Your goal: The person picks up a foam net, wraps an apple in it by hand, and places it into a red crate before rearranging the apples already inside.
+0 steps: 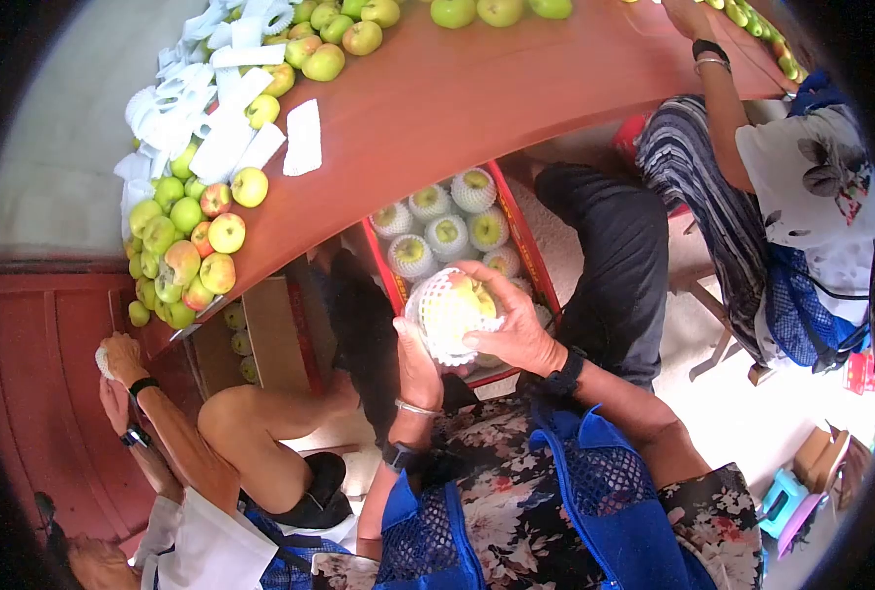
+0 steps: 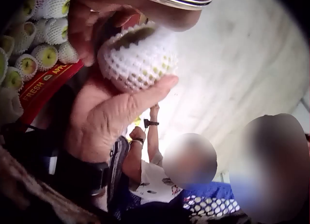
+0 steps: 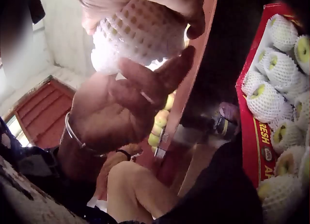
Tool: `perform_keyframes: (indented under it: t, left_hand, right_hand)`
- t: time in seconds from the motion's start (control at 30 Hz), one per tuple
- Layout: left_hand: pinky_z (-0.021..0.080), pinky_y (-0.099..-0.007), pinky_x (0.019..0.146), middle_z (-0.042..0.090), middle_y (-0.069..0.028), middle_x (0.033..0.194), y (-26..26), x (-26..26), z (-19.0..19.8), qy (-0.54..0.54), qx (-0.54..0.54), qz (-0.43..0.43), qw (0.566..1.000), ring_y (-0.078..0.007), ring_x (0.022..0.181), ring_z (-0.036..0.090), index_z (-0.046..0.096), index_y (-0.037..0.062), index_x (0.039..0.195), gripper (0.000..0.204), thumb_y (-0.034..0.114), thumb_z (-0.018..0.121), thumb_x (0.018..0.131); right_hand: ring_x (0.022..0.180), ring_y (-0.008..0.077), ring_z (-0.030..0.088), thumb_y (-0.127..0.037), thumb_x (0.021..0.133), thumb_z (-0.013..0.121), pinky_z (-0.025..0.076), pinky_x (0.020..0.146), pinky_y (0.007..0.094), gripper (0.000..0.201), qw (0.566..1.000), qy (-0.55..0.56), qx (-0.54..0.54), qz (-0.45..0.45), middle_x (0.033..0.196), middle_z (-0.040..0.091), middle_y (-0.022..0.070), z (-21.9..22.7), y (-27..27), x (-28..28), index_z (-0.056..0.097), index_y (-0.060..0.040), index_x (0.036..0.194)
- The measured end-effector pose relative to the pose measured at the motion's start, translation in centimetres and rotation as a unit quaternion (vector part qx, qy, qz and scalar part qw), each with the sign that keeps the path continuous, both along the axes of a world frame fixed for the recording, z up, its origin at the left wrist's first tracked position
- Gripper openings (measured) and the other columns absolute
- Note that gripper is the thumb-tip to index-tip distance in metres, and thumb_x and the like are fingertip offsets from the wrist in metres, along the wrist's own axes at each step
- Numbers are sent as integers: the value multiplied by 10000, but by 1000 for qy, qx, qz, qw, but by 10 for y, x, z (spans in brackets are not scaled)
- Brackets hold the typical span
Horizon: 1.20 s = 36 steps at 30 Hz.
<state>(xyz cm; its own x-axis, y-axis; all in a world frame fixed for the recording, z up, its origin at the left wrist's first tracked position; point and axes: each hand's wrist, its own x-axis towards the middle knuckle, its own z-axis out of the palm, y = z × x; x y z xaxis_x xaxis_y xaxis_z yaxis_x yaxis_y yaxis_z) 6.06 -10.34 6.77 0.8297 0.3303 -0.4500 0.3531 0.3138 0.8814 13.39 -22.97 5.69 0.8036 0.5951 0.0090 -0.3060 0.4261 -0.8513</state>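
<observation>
Both hands hold an apple in a white foam net [image 1: 447,317] above an open box, in the head view. My left hand [image 1: 418,366], with a silver bangle, supports its left side; the right wrist view shows that hand's fingers [image 3: 138,81] curled under the netting. My right hand [image 1: 518,329] grips the opposite side, its thumb by the net's edge and its fingers over the bare part of the apple. Bumpy white netting [image 2: 140,64] covers most of the fruit in the left wrist view. Beneath lies the red box [image 1: 372,241], where netted apples [image 1: 447,236] sit in rows.
The reddish table [image 1: 408,108] curves ahead, with loose apples [image 1: 177,236] and a heap of foam nets [image 1: 177,103] at its left. One person's hands [image 1: 118,369] work at left beside a cardboard box [image 1: 275,329]; another person [image 1: 811,177] sits at right.
</observation>
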Motion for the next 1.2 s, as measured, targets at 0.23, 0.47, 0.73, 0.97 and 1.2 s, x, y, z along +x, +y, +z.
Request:
perform_keyframes:
  t: [0.23, 0.47, 0.73, 0.97, 1.2]
  left_hand:
    - [312, -409, 1026, 469, -103, 1289, 6, 7, 21, -77, -407, 61, 908, -292, 1166, 465, 358, 84, 1319, 718, 632, 232, 872]
    - [487, -316, 755, 638, -86, 985, 36, -32, -6, -31, 466, -264, 844, -236, 901, 608, 603, 78, 1002, 311, 265, 639, 757]
    - [473, -336, 776, 613, -94, 1033, 29, -45, -43, -61, -50, 7, 997, -267, 937, 581, 581, 101, 1065, 364, 289, 612, 755]
    - [398, -362, 924, 527, -115, 1182, 24, -35, -10, -74, -351, 8, 934, -271, 1090, 504, 477, 61, 1196, 476, 376, 470, 840]
    - [316, -426, 1031, 413, -169, 1315, 43, -50, -23, 11, -356, 36, 934, -293, 1216, 411, 333, 8, 1315, 646, 515, 320, 915]
  right_hand:
    - [1128, 281, 489, -251, 572, 814, 372, 982, 344, 834, 930, -323, -173, 7, 1209, 492, 146, 13, -8, 8, 402, -41, 1266]
    - [1190, 277, 434, -300, 586, 810, 352, 997, 363, 820, 923, -348, -137, 88, 1261, 457, 152, 3, 3, -17, 418, -32, 1254]
    - [1170, 293, 447, -300, 556, 816, 353, 996, 361, 811, 926, -345, -126, 86, 1241, 465, 147, 8, 5, -6, 435, -47, 1227]
    - [1182, 272, 437, -302, 562, 812, 344, 1003, 351, 794, 938, -297, -150, 100, 1246, 456, 140, 9, 1, -2, 443, -44, 1216]
    - [1128, 331, 439, -294, 569, 778, 329, 977, 413, 780, 919, -332, -153, 144, 1202, 460, 164, 2, 22, -8, 425, -41, 1217]
